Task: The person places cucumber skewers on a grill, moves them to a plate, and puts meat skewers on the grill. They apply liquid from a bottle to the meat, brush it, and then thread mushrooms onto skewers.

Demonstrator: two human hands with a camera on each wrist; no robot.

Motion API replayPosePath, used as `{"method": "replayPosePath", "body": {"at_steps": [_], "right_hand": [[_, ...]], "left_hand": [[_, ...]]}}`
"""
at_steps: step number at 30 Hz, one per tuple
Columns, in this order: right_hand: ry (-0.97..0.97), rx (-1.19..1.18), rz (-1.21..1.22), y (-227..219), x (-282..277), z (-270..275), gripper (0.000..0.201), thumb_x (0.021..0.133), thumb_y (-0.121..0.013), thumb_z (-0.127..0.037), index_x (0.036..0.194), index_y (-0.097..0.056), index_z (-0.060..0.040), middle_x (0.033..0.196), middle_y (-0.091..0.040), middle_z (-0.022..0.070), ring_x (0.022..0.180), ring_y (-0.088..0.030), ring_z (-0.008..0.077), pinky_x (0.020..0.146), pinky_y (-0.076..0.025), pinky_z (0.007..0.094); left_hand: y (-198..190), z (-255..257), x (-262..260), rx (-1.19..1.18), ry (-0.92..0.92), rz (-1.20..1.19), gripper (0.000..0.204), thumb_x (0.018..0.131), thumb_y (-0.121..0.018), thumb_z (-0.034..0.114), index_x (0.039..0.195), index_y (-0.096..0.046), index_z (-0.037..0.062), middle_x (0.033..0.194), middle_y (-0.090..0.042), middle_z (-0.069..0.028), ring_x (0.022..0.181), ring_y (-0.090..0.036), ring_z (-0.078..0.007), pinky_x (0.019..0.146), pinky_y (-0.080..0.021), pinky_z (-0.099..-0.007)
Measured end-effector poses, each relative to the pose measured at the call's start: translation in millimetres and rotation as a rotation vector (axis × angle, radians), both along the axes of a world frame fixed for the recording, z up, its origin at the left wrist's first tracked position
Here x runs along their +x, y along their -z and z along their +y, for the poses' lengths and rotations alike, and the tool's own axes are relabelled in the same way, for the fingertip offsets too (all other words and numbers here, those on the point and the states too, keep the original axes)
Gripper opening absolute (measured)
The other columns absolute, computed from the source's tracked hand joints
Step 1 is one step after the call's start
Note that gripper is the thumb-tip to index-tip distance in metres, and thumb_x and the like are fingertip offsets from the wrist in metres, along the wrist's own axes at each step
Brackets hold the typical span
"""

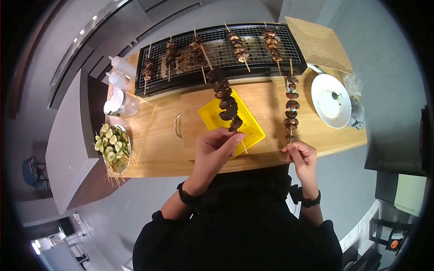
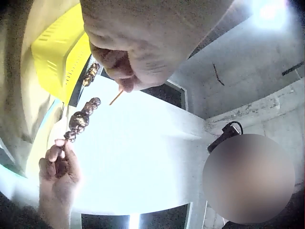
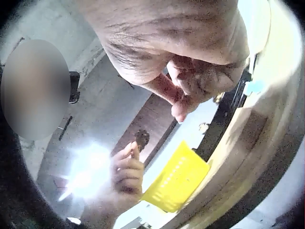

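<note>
My left hand (image 1: 212, 153) pinches the bare lower end of a wooden skewer (image 1: 228, 106) threaded with dark brown, mushroom-like pieces. That skewer is raised and slants over a yellow perforated basket (image 1: 251, 122); its upper end overlaps the grill's front edge in the head view. To the right, my right hand (image 1: 302, 156) grips the lower end of a second skewer (image 1: 292, 115) with similar browned pieces and small light-blue spots between some. It points away from me, beside the cutting board (image 1: 266, 104). In the left wrist view, the right hand (image 2: 59, 171) holds its skewer (image 2: 78, 121) up.
A black grill (image 1: 181, 81) with a wire rack carries several browned skewers at the back. On the right stand a white bowl (image 1: 322, 106) and a tan board (image 1: 321, 43). Squeeze bottles (image 1: 122, 67), a jar (image 1: 129, 105) and a bowl of cucumber skewers (image 1: 113, 144) are at left.
</note>
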State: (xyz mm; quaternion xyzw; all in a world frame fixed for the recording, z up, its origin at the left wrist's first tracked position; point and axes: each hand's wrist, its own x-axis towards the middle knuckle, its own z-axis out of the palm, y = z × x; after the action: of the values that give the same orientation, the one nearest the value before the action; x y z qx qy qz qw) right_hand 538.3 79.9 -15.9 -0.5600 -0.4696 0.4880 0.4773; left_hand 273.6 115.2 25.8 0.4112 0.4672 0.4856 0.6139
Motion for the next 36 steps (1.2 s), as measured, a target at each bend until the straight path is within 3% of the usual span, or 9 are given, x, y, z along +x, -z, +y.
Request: {"method": "replayPosePath", "body": {"at_steps": [9,15,16,18,21,24,28,33,36], "right_hand": [[0.024,-0.052,-0.281,23,29,-4,0.019,0.099,-0.062,-0.006,0.084,-0.072,0.0022,0.061,-0.06,0.0021,0.057,-0.052,0.006,0.053,-0.039,0.0263],[0.078,0.041,-0.775,9,33,3,0.014,0.093,-0.069,-0.013,0.085,-0.074,-0.0015,0.065,-0.067,0.0129,0.051,-0.058,0.0219,0.053,-0.044,0.0324],[0.117,0.116,-0.843,11,35,3,0.014,0.091,-0.072,-0.015,0.085,-0.074,-0.0026,0.068,-0.067,0.0175,0.052,-0.059,0.0303,0.053,-0.044,0.0355],[0.197,0.134,-0.921,-5,32,3,0.016,0.091,-0.074,-0.015,0.085,-0.073,-0.0012,0.061,-0.062,0.0141,0.049,-0.056,0.0246,0.051,-0.042,0.033],[0.194,-0.013,-0.843,-42,16,8,0.015,0.094,-0.073,-0.012,0.087,-0.073,0.0005,0.062,-0.06,0.0072,0.051,-0.052,0.0134,0.052,-0.039,0.0282],[-0.004,0.208,-0.242,-36,-16,9,0.012,0.097,-0.071,-0.008,0.091,-0.072,0.0022,0.068,-0.061,0.0018,0.061,-0.048,0.0049,0.055,-0.037,0.024],[-0.341,0.049,-0.073,-52,-58,14,0.009,0.098,-0.07,-0.006,0.097,-0.071,0.0027,0.073,-0.062,-0.0009,0.066,-0.05,0.0025,0.059,-0.039,0.0218],[-0.382,0.089,0.117,-47,-73,16,0.02,0.105,-0.055,-0.004,0.093,-0.07,0.0014,0.073,-0.059,-0.0012,0.066,-0.05,0.0042,0.06,-0.04,0.0231],[-0.271,0.173,0.107,-44,-63,14,0.025,0.107,-0.051,-0.006,0.088,-0.066,0.0009,0.072,-0.057,-0.0004,0.065,-0.049,0.0058,0.06,-0.04,0.0231]], "left_hand": [[4,-2,1,-0.007,0.044,-0.03,0.004,0.096,-0.072,0.006,0.096,-0.075,0.0026,0.064,-0.058,0.0046,0.048,-0.044,-0.0019,0.044,-0.028,-0.0206],[5,-4,-1,-0.04,0.079,-0.033,0.005,0.096,-0.072,0.007,0.095,-0.075,0.0029,0.068,-0.06,0.0046,0.051,-0.046,-0.0012,0.045,-0.03,-0.0195],[6,-4,-2,-0.058,0.086,-0.052,0.005,0.096,-0.072,0.007,0.095,-0.076,0.0031,0.069,-0.061,0.0045,0.051,-0.047,-0.0011,0.045,-0.03,-0.0192],[6,-5,-3,-0.043,0.1,-0.044,0.006,0.097,-0.071,0.008,0.097,-0.076,0.0037,0.071,-0.061,0.005,0.053,-0.047,-0.0004,0.046,-0.031,-0.0188],[1,-6,3,-0.049,0.107,-0.095,0.006,0.097,-0.071,0.008,0.098,-0.075,0.0043,0.071,-0.06,0.0058,0.053,-0.046,0.0005,0.045,-0.03,-0.0191],[1,-4,7,-0.083,0.107,-0.145,0.006,0.097,-0.072,0.008,0.099,-0.076,0.0043,0.071,-0.06,0.0059,0.053,-0.045,0.0008,0.045,-0.03,-0.0195],[2,-5,17,0.01,0.046,-0.18,0.008,0.098,-0.072,0.008,0.103,-0.077,0.0045,0.072,-0.063,0.0047,0.053,-0.044,0.0014,0.045,-0.029,-0.0196],[0,-5,20,0.063,0.014,-0.196,0.011,0.098,-0.071,0.007,0.107,-0.077,0.0047,0.076,-0.069,0.0023,0.053,-0.045,0.0013,0.046,-0.03,-0.0191],[-21,0,11,-0.062,0.214,-0.005,0.014,0.097,-0.075,0.015,0.102,-0.077,0.0028,0.068,-0.067,0.0027,0.055,-0.051,-0.0008,0.049,-0.036,-0.0196]]}}
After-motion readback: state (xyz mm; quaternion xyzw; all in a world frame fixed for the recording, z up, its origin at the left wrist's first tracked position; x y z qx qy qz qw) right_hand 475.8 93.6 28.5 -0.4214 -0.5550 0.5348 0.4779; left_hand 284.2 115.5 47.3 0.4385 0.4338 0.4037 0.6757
